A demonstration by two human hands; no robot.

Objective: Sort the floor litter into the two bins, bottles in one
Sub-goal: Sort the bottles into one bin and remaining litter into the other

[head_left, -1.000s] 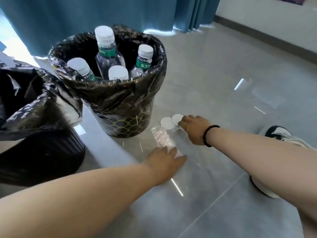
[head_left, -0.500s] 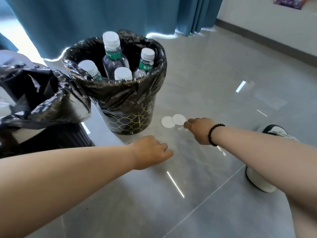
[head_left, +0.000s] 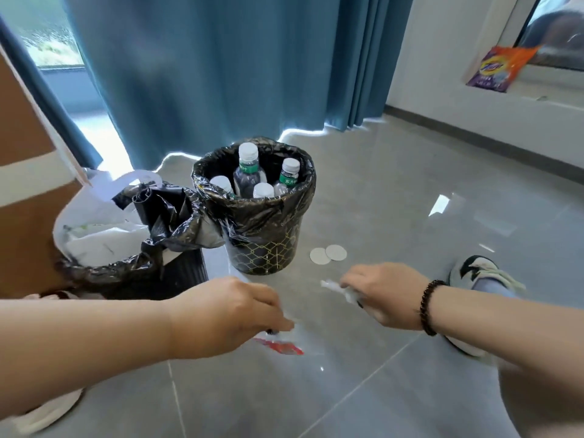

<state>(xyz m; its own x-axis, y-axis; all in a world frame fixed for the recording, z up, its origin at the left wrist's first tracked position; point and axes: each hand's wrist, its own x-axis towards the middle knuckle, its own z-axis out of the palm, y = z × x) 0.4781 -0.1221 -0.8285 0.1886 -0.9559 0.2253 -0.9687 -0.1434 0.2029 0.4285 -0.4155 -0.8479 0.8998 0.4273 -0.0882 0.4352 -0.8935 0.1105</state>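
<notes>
A black bin with a gold pattern (head_left: 264, 254) stands on the floor, lined with a black bag and holding several clear water bottles (head_left: 248, 172) with white caps. To its left a second black-bagged bin (head_left: 126, 263) holds white plastic and paper. My left hand (head_left: 227, 311) is raised above the floor, shut on a clear wrapper with red print (head_left: 281, 346) that hangs below the fingers. My right hand (head_left: 382, 292) is shut on a crumpled clear plastic wrapper (head_left: 335, 287). Two white round discs (head_left: 327, 254) lie on the floor beside the patterned bin.
A brown cardboard box (head_left: 22, 184) stands at the left behind the second bin. Blue curtains (head_left: 221, 74) hang behind the bins. My shoe (head_left: 474, 273) rests on the grey tiles at the right. A purple and orange packet (head_left: 502, 67) lies on the window ledge.
Both hands have lifted off the floor, each with a wrapper closed in it. The view has pulled back and up, so the bins look smaller and farther.
</notes>
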